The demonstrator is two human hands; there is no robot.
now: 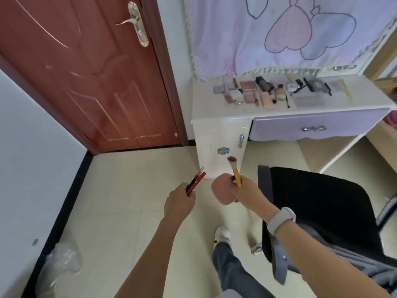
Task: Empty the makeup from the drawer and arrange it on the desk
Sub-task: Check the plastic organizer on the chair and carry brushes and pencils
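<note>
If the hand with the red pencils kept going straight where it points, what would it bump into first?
Probably the white desk cabinet. The left hand and its red pencils aim up-right toward its lower corner, though depth is hard to judge.

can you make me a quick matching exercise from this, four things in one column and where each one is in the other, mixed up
Things:
1. makeup brush
2. red and black pencils
3. black chair
4. compacts and bottles

Places:
a. on the desk top
b. in the left hand
c. on the floor by the desk
d. in the right hand

Pairs: 1-d, 2-b, 3-c, 4-a
</note>
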